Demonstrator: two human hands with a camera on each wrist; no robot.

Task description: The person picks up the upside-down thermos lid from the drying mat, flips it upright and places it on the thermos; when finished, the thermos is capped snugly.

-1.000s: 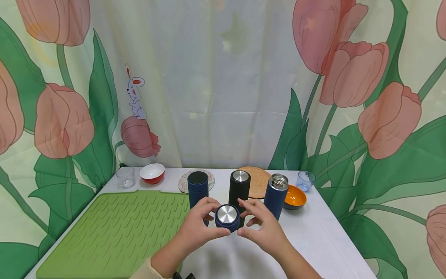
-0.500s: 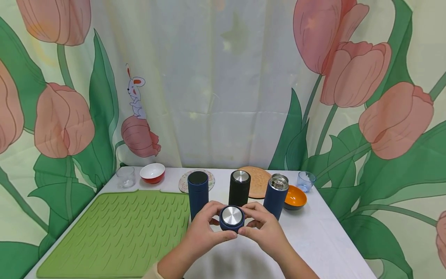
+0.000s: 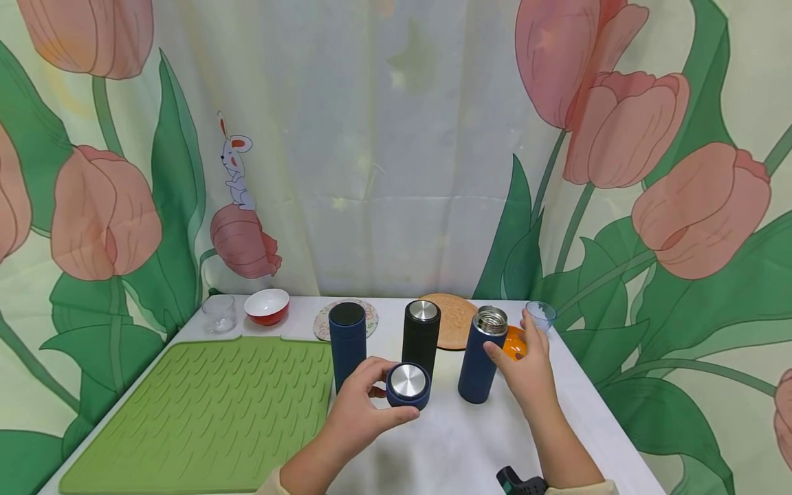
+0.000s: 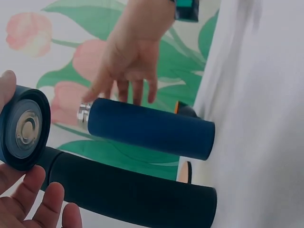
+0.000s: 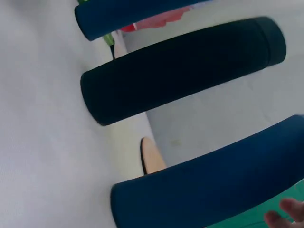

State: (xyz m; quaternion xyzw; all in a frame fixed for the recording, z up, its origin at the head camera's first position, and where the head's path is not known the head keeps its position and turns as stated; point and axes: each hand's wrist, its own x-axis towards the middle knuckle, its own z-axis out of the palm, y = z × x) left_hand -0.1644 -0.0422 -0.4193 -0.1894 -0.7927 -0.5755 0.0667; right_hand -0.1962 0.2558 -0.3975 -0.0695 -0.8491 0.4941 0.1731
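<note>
In the head view, my left hand (image 3: 359,405) pinches a blue flask lid (image 3: 408,382) with a brushed steel top. The lid's round underside faces the left wrist camera. My right hand (image 3: 527,368) is at the right side of an open blue thermos flask (image 3: 479,368), fingers extended and thumb close to its bare steel mouth. In the left wrist view, those fingers hang straight behind the flask. A black thermos flask (image 3: 421,340) with a steel-topped lid stands in the middle. A capped blue thermos flask (image 3: 348,344) stands to its left.
A green ridged mat (image 3: 210,412) covers the table's left side. Along the back are a glass (image 3: 220,313), a red bowl (image 3: 267,308), a floral mat (image 3: 371,320) and a round wooden board (image 3: 458,320). An orange bowl (image 3: 512,344) and a bluish glass (image 3: 540,313) are partly behind my right hand.
My right hand has left the lid and moved right, to the open blue flask. My left hand still holds the lid in nearly the same place.
</note>
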